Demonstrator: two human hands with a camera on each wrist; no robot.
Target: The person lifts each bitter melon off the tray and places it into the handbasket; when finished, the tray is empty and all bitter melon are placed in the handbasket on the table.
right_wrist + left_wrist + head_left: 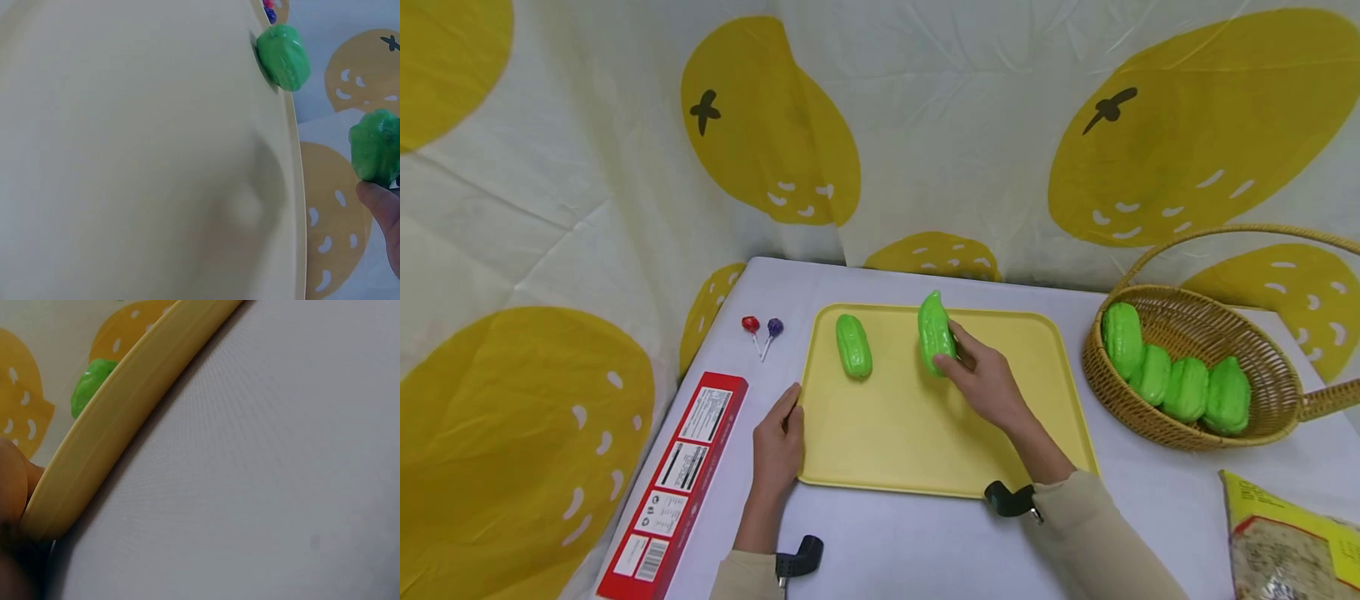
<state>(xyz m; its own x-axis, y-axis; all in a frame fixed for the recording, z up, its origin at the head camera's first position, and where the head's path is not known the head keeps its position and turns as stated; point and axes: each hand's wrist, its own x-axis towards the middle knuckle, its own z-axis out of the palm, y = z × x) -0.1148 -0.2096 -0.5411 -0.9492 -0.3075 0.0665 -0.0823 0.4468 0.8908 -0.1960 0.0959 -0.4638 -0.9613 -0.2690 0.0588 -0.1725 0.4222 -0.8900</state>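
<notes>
My right hand [988, 383] holds a glossy green toy bitter melon [934, 329] above a yellow tray [880, 442], thumb on its near side. The right wrist view shows the held bitter melon [375, 147] by the thumb, and its shadow falls on the tray. A second green bitter melon [853, 346] lies in the tray, toward the far left corner. At the tray's left rim, my left hand [777, 446] grips the edge. In the left wrist view, fingers [12, 481] reach to the rim, and the rest of that hand is dark or cut off.
On the right stands a wicker basket [1180, 312] with several green bitter melons [1186, 387]. A yellow packaged bag [1292, 542] lies at the front right. Left of the tray are a red lollipop [750, 323], a purple lollipop [775, 327] and a long red box [677, 483].
</notes>
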